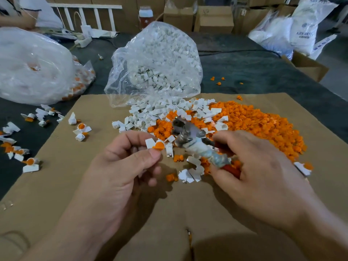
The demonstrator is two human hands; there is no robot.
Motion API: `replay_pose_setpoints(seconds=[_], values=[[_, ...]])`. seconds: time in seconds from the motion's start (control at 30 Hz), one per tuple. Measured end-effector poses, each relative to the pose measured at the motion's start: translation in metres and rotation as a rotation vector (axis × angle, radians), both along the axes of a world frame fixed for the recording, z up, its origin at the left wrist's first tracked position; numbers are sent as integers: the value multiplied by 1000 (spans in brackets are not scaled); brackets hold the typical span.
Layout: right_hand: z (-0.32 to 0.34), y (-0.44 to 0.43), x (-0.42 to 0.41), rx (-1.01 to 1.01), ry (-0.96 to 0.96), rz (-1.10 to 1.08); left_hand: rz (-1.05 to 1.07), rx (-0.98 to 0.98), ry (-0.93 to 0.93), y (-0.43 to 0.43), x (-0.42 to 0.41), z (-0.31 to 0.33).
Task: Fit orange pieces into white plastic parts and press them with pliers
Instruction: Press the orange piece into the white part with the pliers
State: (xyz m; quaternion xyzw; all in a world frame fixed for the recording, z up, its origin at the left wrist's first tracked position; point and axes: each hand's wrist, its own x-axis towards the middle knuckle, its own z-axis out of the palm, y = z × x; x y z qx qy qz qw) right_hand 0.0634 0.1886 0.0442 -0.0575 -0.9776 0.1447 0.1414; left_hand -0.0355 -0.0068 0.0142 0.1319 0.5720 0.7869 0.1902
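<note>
Left hand (120, 166) pinches a white part (150, 143) with orange piece (158, 146); right hand (263, 172) grips pliers (199, 147) (tape-wrapped). Orange heap (254, 125) and clear bag (156, 63) crowd the far edge of the cardboard (90, 185).

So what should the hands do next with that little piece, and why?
Probably bring the pliers over and squeeze it. The left hand pinches a white part with an orange piece in it, and the right hand holds the pliers just beside.

The white parts (148, 113) and orange pieces (254, 125) are smooth, matt plastic; the bag (156, 59) is glossy, crinkled clear film. The pliers (197, 146) show dull grey metal and grubby tape wrapping. Matt brown cardboard (94, 113) overlies dark, rough cloth (254, 68).
</note>
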Motion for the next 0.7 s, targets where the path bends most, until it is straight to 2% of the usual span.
replay_pose_setpoints(seconds=[0.3,0.7], values=[[2,-5,4,-57,-44,169,-1,43,130,-1,-2,-1],[3,-5,6,-68,-47,169,63,17,189,-1,0,-2]])
